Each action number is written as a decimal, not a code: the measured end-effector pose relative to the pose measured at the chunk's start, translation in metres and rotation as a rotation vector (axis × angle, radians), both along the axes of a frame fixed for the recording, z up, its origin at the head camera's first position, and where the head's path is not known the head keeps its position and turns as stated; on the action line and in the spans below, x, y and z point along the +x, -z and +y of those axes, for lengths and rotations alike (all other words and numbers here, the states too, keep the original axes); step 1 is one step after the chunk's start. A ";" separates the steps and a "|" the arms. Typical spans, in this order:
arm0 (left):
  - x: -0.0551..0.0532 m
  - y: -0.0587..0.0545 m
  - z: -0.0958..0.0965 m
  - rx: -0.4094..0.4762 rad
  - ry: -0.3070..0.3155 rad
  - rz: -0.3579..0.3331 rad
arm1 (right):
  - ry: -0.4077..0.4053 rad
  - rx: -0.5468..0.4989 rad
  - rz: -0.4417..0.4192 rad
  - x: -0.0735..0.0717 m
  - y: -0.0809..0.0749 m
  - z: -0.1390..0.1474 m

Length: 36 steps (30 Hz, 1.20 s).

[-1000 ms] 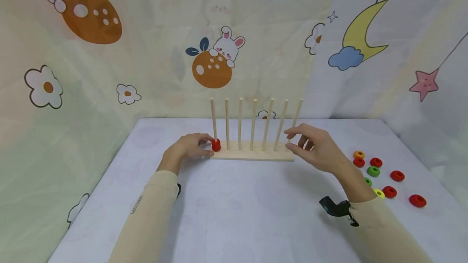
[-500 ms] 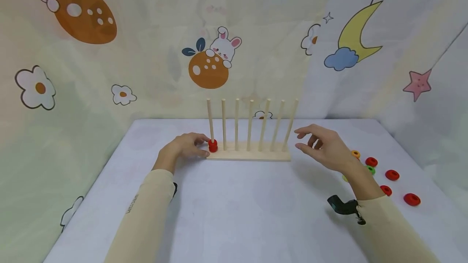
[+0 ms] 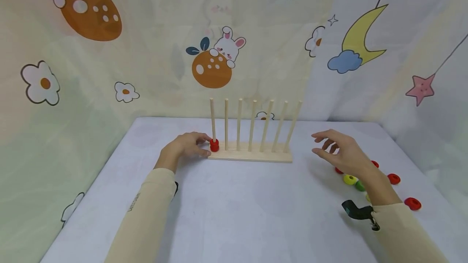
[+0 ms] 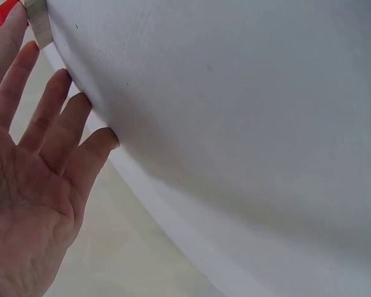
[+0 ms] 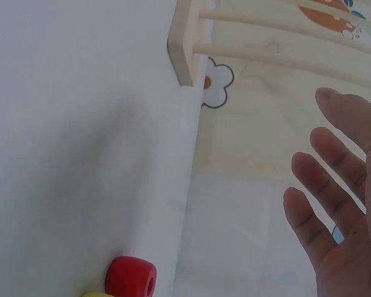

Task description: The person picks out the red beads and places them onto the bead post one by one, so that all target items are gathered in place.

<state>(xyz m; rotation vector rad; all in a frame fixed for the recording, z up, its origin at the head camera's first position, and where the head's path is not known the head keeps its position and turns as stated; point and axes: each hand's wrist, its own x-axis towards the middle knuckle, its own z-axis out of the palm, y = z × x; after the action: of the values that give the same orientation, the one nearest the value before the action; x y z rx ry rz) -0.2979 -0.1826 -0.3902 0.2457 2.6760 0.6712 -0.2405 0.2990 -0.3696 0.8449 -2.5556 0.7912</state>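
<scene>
A wooden peg rack (image 3: 252, 156) with a row of upright pegs stands on the table. Red ring beads (image 3: 214, 145) sit at the foot of its leftmost peg. At that end my left hand (image 3: 185, 145) holds the base between thumb and index finger; in the left wrist view the hand's other fingers (image 4: 52, 111) are extended. My right hand (image 3: 341, 151) hovers right of the rack, fingers loosely bent and apart, nothing between them. Below it lie loose beads, among them a yellow bead (image 3: 350, 180) and a red bead (image 5: 130, 276). Hand and forearm hide some of them.
More loose beads lie to the right, including a red bead (image 3: 394, 179), another red bead (image 3: 412, 203) and a green bead (image 3: 360, 186). A white cloth covers the table (image 3: 234, 214). Behind it hangs a printed curtain (image 3: 157, 52).
My right hand has moved right, away from the rack's right end and over the loose beads. My left hand stays at the rack's left end.
</scene>
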 end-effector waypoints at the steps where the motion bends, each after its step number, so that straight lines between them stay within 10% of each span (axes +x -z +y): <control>1: 0.000 0.000 0.000 0.002 0.000 -0.001 | 0.007 0.005 -0.005 0.001 0.001 0.002; 36: -0.003 0.000 0.000 -0.006 0.000 -0.011 | 0.230 0.217 -0.413 0.012 0.008 0.059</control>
<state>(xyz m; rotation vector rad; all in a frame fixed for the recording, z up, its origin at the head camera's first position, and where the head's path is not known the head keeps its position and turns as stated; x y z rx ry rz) -0.3007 -0.1826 -0.3905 0.2392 2.6673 0.6622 -0.2283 0.3581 -0.3776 0.4653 -3.0767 0.6809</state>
